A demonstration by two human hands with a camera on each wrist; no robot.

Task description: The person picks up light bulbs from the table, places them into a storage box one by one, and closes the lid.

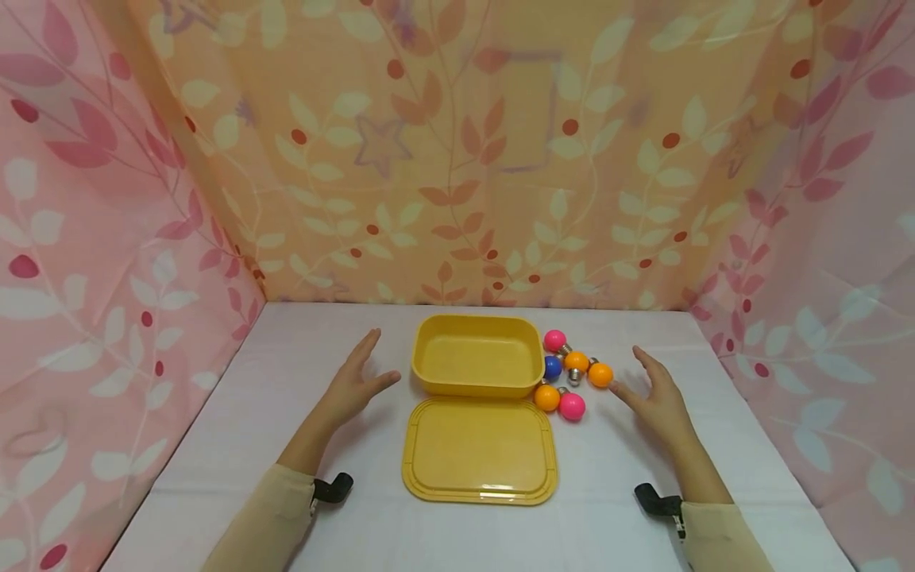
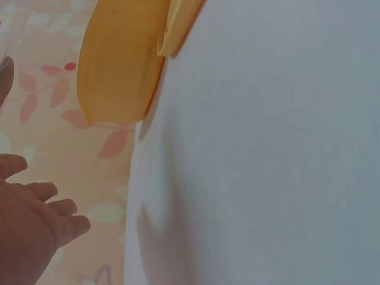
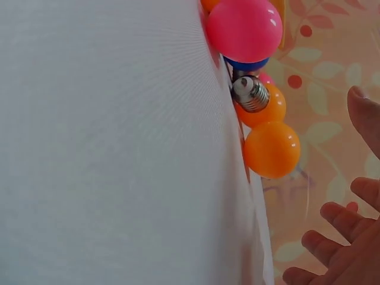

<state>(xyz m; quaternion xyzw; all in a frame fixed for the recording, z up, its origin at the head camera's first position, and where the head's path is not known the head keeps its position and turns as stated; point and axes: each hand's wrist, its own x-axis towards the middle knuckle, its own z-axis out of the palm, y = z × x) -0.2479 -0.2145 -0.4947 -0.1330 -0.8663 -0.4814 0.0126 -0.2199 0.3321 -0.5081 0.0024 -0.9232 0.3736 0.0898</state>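
Note:
A yellow plastic box [image 1: 477,353] sits without its lid in the middle of the table. Its flat yellow lid [image 1: 479,449] lies directly in front of it. To the right of the box cluster several coloured light bulbs with metal screw bases: a blue bulb [image 1: 552,367], pink bulbs [image 1: 572,407] and orange bulbs [image 1: 600,374]. My left hand [image 1: 355,385] hovers left of the box, fingers spread and holding nothing. On the other side, my right hand [image 1: 658,403] is held with fingers apart, its thumb near the outermost orange bulb [image 3: 272,149] in the head view.
White cloth covers the table [image 1: 357,516]. An orange leaf-patterned curtain [image 1: 457,159] rises behind it, with pink patterned curtains [image 1: 86,278] at both sides. A black wrist camera [image 1: 333,488] sticks out from the left sleeve, another [image 1: 656,500] from the right sleeve.

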